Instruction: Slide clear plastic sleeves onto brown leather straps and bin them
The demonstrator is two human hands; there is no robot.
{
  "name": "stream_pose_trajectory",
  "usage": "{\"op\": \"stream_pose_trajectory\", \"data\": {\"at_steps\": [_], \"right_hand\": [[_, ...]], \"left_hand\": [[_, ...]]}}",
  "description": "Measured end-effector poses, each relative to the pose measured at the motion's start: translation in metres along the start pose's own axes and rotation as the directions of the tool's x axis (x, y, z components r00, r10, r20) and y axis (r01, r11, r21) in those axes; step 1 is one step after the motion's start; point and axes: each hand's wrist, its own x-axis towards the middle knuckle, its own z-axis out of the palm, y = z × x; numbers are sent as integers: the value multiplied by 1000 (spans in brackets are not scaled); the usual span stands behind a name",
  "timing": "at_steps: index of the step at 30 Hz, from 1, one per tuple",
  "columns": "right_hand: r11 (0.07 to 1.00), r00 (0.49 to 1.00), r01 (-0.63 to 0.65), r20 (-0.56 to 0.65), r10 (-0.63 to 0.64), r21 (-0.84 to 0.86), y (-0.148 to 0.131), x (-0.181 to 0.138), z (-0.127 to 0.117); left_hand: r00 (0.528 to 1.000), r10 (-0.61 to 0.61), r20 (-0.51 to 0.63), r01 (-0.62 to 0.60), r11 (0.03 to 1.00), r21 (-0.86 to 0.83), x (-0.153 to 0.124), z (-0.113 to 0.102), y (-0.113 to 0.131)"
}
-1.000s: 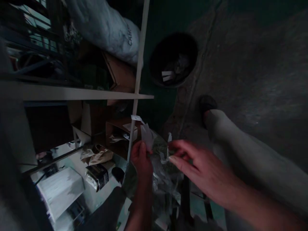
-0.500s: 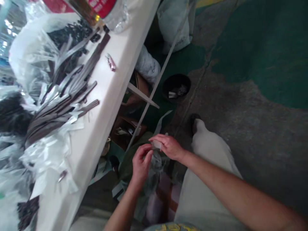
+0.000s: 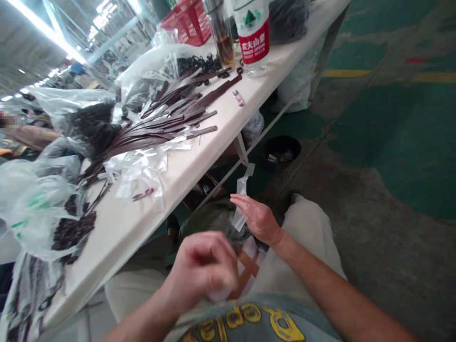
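Observation:
My right hand (image 3: 261, 222) is above my lap, its fingers long and pressed together on a translucent plastic strip (image 3: 239, 219). The strip sticks out above and below the fingers, with a bend in its upper part. My left hand (image 3: 204, 266) is nearer my body, smeared by motion, its fingers curled in towards the thumb. Whatever it may be pinching is hidden. On the white table (image 3: 188, 173) to the left lie dark flat straps (image 3: 160, 124), a heap of white translucent strips (image 3: 137, 166) and two small thread snips, one (image 3: 143, 194) near the heap, the other (image 3: 238, 98) farther off.
A large water bottle (image 3: 252, 35), a glass of amber liquid (image 3: 224, 45) and a red basket (image 3: 188, 23) stand at the table's far end. Plastic bags (image 3: 46, 190) with dark pieces line its left side. A black tub (image 3: 282, 149) sits on the floor beyond my knee.
My hands were close together at the strip; now the left has pulled back towards my body. The right stays on the strip. The view has tilted up, showing more of the table.

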Motion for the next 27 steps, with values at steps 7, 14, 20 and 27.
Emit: {"op": "stream_pose_trajectory", "data": {"at_steps": [7,14,20,27], "right_hand": [[947,931,303,246,-270,-110,-56,11,4],[869,813,478,441,-380,-132,-91,38,22],[831,778,525,499,-381,-184,-100,45,34],[904,833,377,502,-235,-203,-110,39,45]], "left_hand": [[983,-136,122,139,990,-16,14,-26,-40],[974,-97,205,120,987,-105,-5,-52,-48],[984,-31,177,62,983,-174,-10,-71,-59],[995,-7,104,49,911,-410,-2,-83,-85]]}}
